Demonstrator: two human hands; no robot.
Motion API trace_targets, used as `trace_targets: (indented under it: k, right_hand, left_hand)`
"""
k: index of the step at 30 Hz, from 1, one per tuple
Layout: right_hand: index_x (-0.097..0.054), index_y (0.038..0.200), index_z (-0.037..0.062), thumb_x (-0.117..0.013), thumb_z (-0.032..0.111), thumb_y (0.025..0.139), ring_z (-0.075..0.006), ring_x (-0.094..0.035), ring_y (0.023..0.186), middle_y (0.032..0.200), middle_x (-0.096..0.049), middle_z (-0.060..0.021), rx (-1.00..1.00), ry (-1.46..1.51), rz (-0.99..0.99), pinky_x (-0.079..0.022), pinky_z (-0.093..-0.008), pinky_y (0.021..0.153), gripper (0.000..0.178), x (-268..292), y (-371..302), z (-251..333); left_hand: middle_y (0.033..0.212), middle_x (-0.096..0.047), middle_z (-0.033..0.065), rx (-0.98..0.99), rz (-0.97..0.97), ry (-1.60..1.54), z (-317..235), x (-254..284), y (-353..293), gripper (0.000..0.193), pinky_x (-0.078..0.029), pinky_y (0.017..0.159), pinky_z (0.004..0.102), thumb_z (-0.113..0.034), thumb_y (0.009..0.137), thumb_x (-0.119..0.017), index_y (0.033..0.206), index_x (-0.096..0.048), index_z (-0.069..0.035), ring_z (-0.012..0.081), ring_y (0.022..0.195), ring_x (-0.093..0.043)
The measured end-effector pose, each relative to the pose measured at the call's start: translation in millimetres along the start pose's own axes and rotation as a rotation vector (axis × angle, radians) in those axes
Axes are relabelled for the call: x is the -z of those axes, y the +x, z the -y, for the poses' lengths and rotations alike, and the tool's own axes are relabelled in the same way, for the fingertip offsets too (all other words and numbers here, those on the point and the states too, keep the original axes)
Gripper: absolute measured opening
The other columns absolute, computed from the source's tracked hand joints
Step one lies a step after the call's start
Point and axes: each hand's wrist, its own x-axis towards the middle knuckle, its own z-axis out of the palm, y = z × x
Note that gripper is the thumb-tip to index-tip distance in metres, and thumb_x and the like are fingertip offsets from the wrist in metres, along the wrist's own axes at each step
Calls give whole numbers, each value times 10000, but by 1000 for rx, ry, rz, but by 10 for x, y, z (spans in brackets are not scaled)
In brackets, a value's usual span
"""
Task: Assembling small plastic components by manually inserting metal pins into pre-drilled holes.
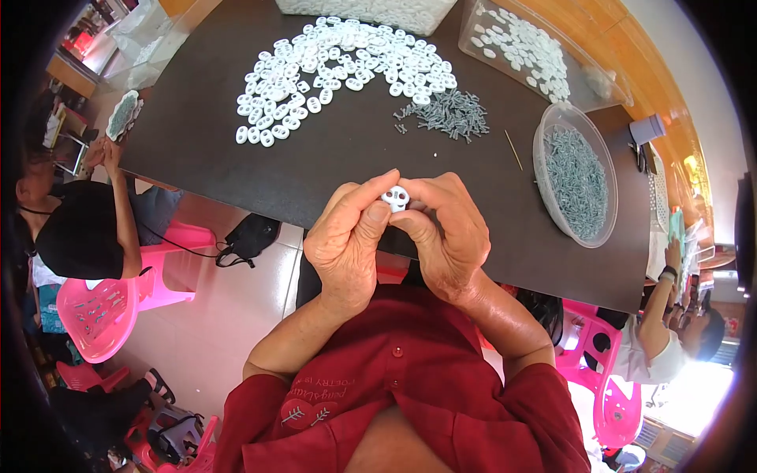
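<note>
Between both sets of fingertips, just past the near edge of the dark table, is a small white plastic piece with two holes (397, 198). My left hand (344, 246) pinches it from the left with thumb and forefinger. From the right, my right hand (451, 240) pinches it the same way. The fingers partly cover its sides. Farther back lies a wide arc of similar white oval two-holed pieces (272, 102). At its right end is a small heap of grey-green plastic pins (456, 116).
A round clear tub (579, 181) full of grey-green pins stands at the right. Behind are a clear box of white pieces (520, 51) and another white-filled bin (367, 11). A thin stick (513, 150) lies near the tub. Other people sit left and right; pink chairs (98, 311) stand nearby.
</note>
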Motion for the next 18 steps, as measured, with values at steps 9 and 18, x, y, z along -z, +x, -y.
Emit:
trace_targets:
  k: [9, 18]
  right_hand:
    - [-608, 987, -9, -728, 29, 712, -209, -530, 652, 822, -609, -91, 22, -3, -11, -437, -293, 551, 302, -27, -22, 7]
    - [-582, 983, -23, -721, 83, 729, -236, -529, 646, 815, -593, -109, 180, -80, -66, -428, -314, 556, 308, -24, -42, 6]
  left_hand:
    - [874, -597, 49, -46, -32, 10, -32, -19, -15, 228, -434, 657, 194, -59, 904, -586, 1105, -634, 36, 80, 754, -527]
    - [864, -601, 69, -141, -34, 91, -113, -60, -54, 219, -426, 629, 213, -43, 898, -584, 1087, -627, 57, 105, 724, -522]
